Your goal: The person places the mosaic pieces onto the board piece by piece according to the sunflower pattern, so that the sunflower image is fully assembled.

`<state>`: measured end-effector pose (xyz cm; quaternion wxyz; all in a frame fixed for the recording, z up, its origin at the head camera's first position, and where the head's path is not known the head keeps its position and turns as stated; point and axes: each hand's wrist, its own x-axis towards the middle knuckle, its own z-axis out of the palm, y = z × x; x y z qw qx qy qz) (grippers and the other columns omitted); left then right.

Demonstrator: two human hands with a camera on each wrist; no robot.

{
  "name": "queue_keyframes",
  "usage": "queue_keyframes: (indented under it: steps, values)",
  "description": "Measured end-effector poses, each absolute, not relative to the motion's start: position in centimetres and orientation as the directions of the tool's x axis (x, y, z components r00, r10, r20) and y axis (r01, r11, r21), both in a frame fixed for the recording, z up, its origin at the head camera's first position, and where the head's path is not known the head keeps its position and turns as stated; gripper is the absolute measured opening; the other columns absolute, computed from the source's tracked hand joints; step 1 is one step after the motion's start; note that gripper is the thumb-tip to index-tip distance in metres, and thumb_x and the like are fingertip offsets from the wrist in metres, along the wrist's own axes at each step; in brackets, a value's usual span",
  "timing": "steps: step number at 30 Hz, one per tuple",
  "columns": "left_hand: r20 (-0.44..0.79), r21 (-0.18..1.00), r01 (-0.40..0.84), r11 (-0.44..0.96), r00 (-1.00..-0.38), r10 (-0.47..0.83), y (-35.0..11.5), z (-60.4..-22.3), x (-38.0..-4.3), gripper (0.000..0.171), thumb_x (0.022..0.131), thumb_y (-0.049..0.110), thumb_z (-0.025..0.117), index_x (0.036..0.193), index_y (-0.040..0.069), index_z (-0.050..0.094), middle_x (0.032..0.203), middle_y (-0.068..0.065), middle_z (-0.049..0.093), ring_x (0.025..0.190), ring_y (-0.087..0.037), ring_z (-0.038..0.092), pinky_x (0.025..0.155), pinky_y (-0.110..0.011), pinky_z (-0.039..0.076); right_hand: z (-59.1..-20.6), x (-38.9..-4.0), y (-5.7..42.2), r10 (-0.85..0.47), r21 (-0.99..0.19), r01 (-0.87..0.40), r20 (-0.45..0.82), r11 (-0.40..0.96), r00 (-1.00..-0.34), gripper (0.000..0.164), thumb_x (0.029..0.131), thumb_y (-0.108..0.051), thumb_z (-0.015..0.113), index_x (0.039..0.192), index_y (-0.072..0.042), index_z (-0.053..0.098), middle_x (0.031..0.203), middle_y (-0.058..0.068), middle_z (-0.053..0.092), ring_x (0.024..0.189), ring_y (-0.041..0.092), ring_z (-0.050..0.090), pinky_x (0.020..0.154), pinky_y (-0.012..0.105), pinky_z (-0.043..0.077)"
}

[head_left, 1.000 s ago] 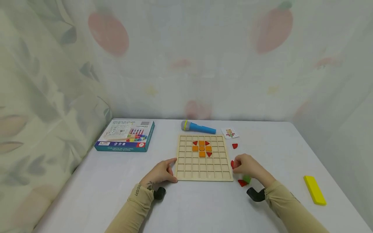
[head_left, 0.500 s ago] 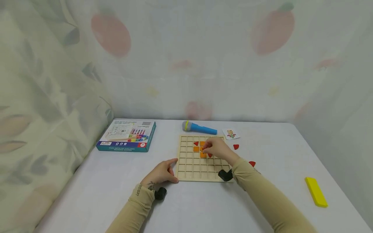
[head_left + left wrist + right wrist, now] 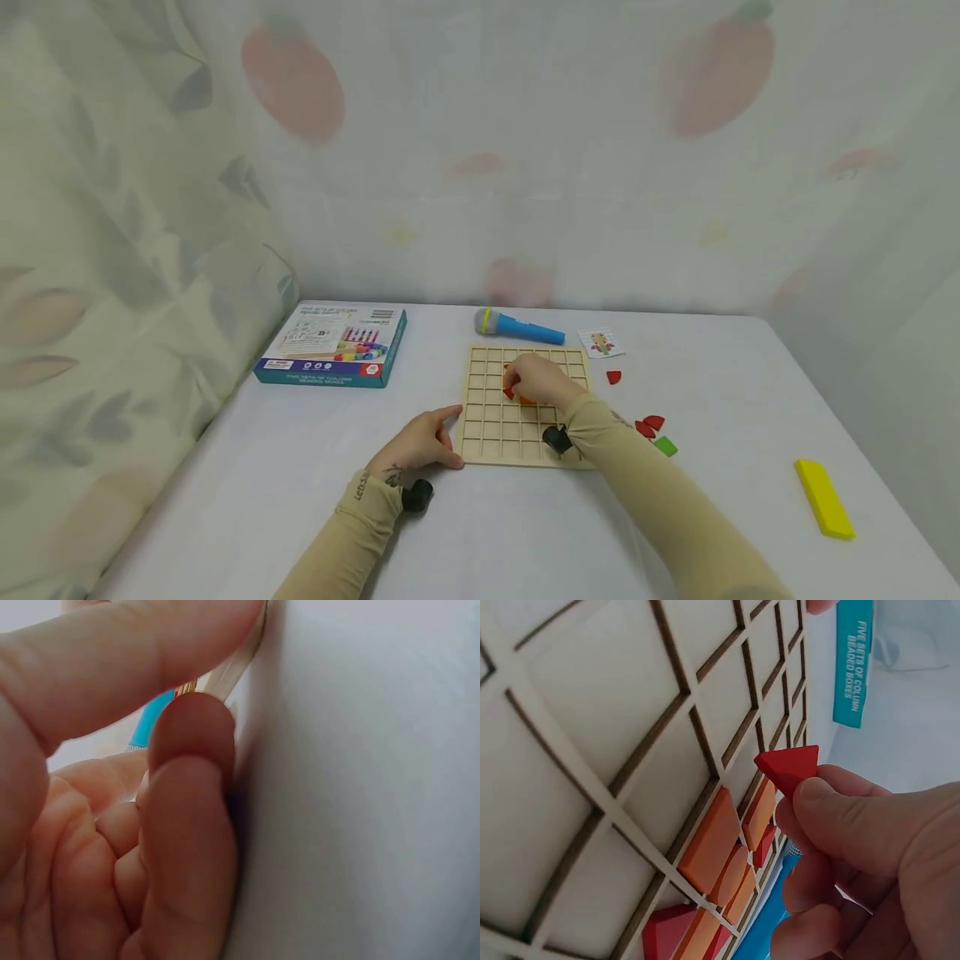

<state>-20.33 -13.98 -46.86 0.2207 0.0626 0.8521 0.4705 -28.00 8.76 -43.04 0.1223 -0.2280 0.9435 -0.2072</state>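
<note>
My right hand (image 3: 538,379) is over the wooden grid board (image 3: 495,433). Between thumb and index finger it pinches a red triangle tile (image 3: 791,765), tilted just above the grid in the right wrist view. Orange square tiles (image 3: 711,844) sit in the cells around an orange round tile (image 3: 729,876), with other red tiles (image 3: 667,930) beside them. My left hand (image 3: 411,442) lies at the board's left edge, thumb and index finger stretched out and touching it. In the head view, my right hand hides much of the tile pattern.
Right of the board lie loose red tiles (image 3: 655,422) and a green tile (image 3: 666,447). A picture card (image 3: 601,342) and a blue toy microphone (image 3: 525,328) are behind it. A boxed set (image 3: 330,343) stands at left, a yellow block (image 3: 825,498) at far right.
My right hand has moved left from the loose tiles onto the board, carrying a red triangle tile, and then slightly farther left. My left hand has stayed at the board's edge.
</note>
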Motion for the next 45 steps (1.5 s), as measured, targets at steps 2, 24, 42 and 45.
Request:
queue_keyframes:
  steps: [2, 24, 42, 45]
  values:
    - [-0.318, 0.830, -0.103, 0.548, -0.895, 0.314, -14.0, -46.9, -20.3, 0.091, 0.061, 0.005, 0.084, 0.140, 0.008, 0.039, 0.066, -0.004, 0.052, 0.056, -0.014, 0.046, 0.050, -0.026, 0.035, -43.2, -28.1, 8.6, -0.485, -0.425, -0.392, -0.135, 0.816, -0.864, 0.020, 0.080, 0.002, 0.059, 0.080, -0.015, 0.069, 0.086, -0.003, 0.063, 0.078, 0.014, 0.052, 0.072, 0.031, 0.044]
    - [-0.317, 0.831, -0.099, 0.547, -0.893, 0.319, -14.0, -46.9, -20.4, 0.092, 0.061, 0.005, 0.084, 0.140, 0.008, 0.039, 0.065, -0.004, 0.052, 0.056, -0.014, 0.045, 0.050, -0.026, 0.035, -43.6, -28.2, 8.1, -0.463, -0.295, -0.404, -0.166, 0.866, -0.871, 0.016, 0.085, -0.005, 0.060, 0.080, -0.017, 0.069, 0.086, -0.003, 0.063, 0.078, 0.014, 0.053, 0.071, 0.033, 0.045]
    - [-0.313, 0.809, -0.076, 0.582, -0.894, 0.319, -13.9, -47.0, -20.6, 0.091, 0.061, 0.008, 0.084, 0.140, 0.010, 0.040, 0.066, -0.004, 0.052, 0.056, -0.015, 0.046, 0.051, -0.026, 0.035, -37.4, -25.2, 15.0, -0.349, -0.464, -0.313, 0.008, 0.829, -0.937, 0.021, 0.089, -0.016, 0.060, 0.107, -0.007, 0.068, 0.102, 0.007, 0.066, 0.092, 0.023, 0.059, 0.078, 0.040, 0.048]
    - [-0.315, 0.801, -0.080, 0.594, -0.899, 0.305, -14.1, -47.1, -20.6, 0.090, 0.061, 0.009, 0.084, 0.140, 0.011, 0.040, 0.067, -0.004, 0.053, 0.057, -0.015, 0.046, 0.051, -0.026, 0.036, -36.6, -24.0, 18.0, -0.287, -0.472, -0.256, 0.007, 0.843, -0.958, 0.023, 0.089, -0.017, 0.060, 0.107, -0.005, 0.067, 0.099, 0.008, 0.065, 0.085, 0.023, 0.059, 0.071, 0.038, 0.048]
